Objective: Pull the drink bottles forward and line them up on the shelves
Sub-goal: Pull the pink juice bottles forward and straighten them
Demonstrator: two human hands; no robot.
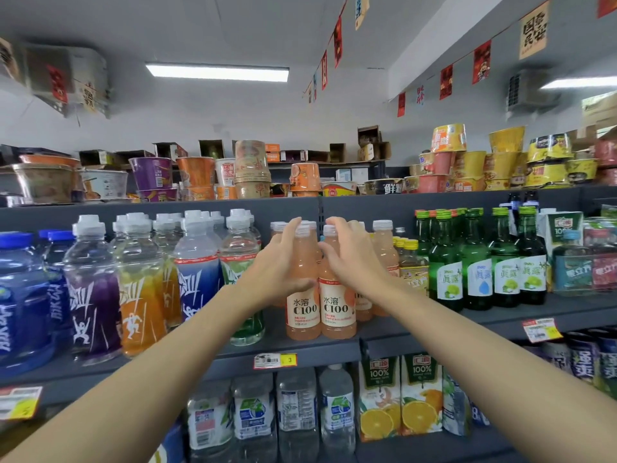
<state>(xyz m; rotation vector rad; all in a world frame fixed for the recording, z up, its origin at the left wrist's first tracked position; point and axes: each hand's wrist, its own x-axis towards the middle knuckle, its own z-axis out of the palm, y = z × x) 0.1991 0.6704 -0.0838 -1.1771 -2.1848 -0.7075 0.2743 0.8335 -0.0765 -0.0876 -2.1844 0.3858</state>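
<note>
Centre frame, middle shelf: left hand fingers wrap left pink C100 bottle, right hand fingers wrap right pink C100 bottle; risk: a joint pull drags crowded rear pink bottles over, or tips one off the edge.

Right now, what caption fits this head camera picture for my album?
Left hand and right hand hold two pink C100 bottles on the grey shelf, beside green glass bottles.
</note>
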